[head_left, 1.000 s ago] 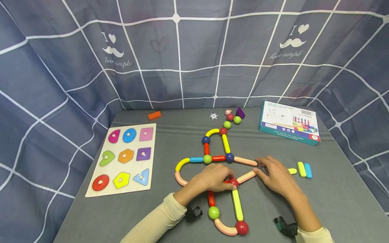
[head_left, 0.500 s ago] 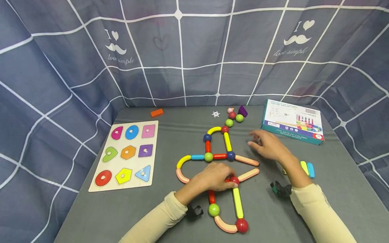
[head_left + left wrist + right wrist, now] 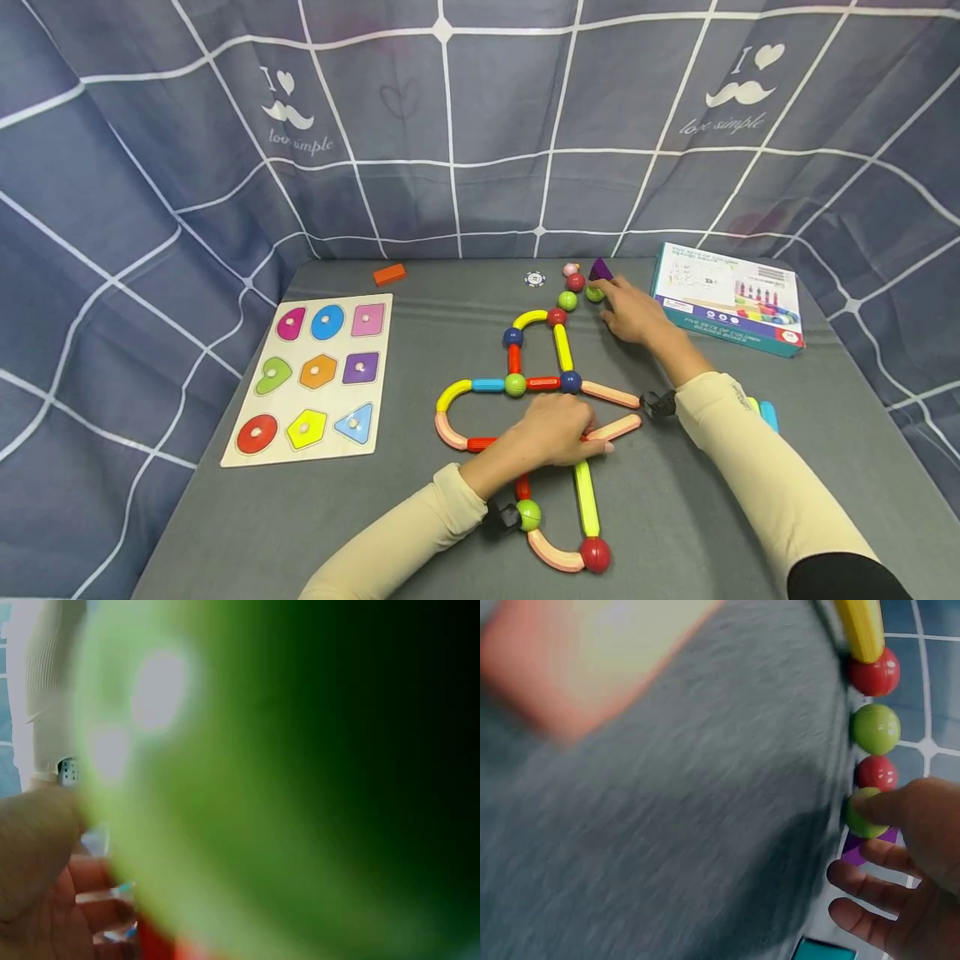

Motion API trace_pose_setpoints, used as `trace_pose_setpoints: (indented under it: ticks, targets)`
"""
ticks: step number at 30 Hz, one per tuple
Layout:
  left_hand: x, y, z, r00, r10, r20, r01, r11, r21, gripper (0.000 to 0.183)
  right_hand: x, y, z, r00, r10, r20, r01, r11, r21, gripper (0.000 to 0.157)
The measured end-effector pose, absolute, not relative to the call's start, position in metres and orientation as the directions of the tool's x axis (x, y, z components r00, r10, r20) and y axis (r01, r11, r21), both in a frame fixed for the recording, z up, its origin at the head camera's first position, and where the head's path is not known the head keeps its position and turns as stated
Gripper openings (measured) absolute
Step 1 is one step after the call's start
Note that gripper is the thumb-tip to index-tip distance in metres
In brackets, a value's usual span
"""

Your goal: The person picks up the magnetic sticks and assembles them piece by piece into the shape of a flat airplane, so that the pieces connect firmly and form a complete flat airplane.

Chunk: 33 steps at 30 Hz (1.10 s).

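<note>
My left hand [image 3: 558, 429] lies low over a figure of coloured magnetic sticks and balls. It covers the joint between a peach stick [image 3: 615, 428] and a yellow-green stick [image 3: 587, 500]; the red ball there is hidden. A green ball [image 3: 225, 787] fills most of the left wrist view, with loosely bent fingers behind it. At the back, my right hand [image 3: 633, 312] reaches to another green ball [image 3: 595, 294]. In the right wrist view its thumb overlaps that ball [image 3: 866, 814], and the other fingers spread apart. A purple block [image 3: 600, 270] stands just behind.
A wooden shape puzzle [image 3: 307, 379] lies at the left, an orange block [image 3: 389, 274] behind it. A teal-and-white box [image 3: 727, 296] sits at the back right. A red ball [image 3: 575, 282], a green ball [image 3: 567, 301] and a poker chip [image 3: 535, 279] lie near the back.
My right hand has left the two peach sticks and moved back to the green ball by the purple block. My left hand has shifted slightly right and now hides the red ball.
</note>
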<state>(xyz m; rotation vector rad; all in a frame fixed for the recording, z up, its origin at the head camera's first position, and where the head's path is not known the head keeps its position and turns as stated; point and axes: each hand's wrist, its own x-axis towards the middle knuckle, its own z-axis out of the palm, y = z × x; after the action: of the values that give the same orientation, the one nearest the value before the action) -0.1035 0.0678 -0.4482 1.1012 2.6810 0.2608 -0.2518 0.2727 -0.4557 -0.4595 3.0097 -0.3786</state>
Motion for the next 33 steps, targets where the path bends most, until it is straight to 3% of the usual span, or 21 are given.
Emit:
trace_pose_setpoints:
  ticks: [7,13,20,26,33]
  targets:
    - [-0.103,0.072,-0.452,-0.712,0.688,-0.141,0.657,0.723,0.211,0.041,-0.248,0.275,-0.462,-0.952,-0.305,-0.024,-0.291,0.928,-0.231,0.058]
    - [-0.103,0.069,-0.454,-0.695,0.707,-0.128,0.657,0.697,0.287,0.039,-0.234,0.285,-0.462,-0.953,-0.303,-0.002,-0.290,0.913,-0.286,0.041]
    - [-0.100,0.063,-0.454,-0.703,0.710,-0.050,0.649,0.668,0.364,0.027,-0.164,0.303,-0.443,-0.948,-0.295,0.119,-0.315,0.823,-0.473,0.027]
    - [-0.098,0.059,-0.457,-0.708,0.706,-0.005,0.650,0.654,0.388,0.023,-0.107,0.315,-0.450,-0.951,-0.304,0.048,-0.275,0.769,-0.577,0.020]
    - [-0.097,0.058,-0.456,-0.712,0.702,-0.004,0.643,0.653,0.400,0.023,-0.083,0.322,-0.465,-0.960,-0.278,0.001,-0.215,0.742,-0.635,0.016]
